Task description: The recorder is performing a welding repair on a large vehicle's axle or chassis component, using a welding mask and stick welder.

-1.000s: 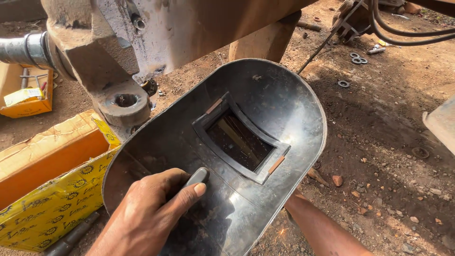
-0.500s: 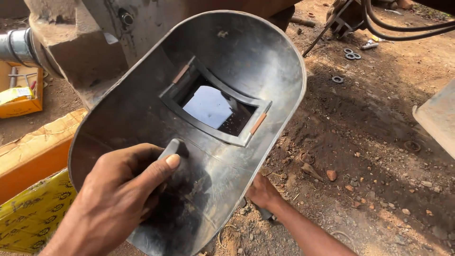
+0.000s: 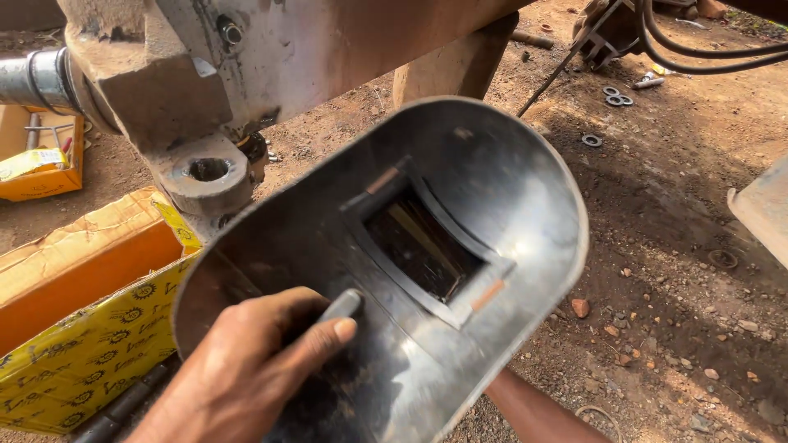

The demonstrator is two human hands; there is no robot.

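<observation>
**Desk:** What has changed at the workshop yard?

**Caption writer:** The black, curved hand-held welding shield (image 3: 460, 246) has swung. Half a second ago its dark rectangular viewing window (image 3: 423, 246) showed pale light; now it reads dark, and the shield sits further right and tilted lower. The left hand (image 3: 246, 369) remains closed around the grey handle (image 3: 341, 305) inside the shield, thumb laid along it.

**Desk:** And the right hand?

**Caption writer:** Only a forearm (image 3: 533, 410) shows beneath the shield's near edge; whether that hand is open or closed cannot be told. The shield hides whatever it reaches for.

**Desk:** Surroundings?

**Caption writer:** A heavy grey steel casting with a round bolt hole (image 3: 205, 168) hangs at far left, just beyond the shield. A yellow-and-orange cardboard box (image 3: 82, 328) lies at near left. Loose steel washers (image 3: 614, 97) and black cables (image 3: 706, 57) rest on the far brown dirt ground (image 3: 673, 246).
</observation>
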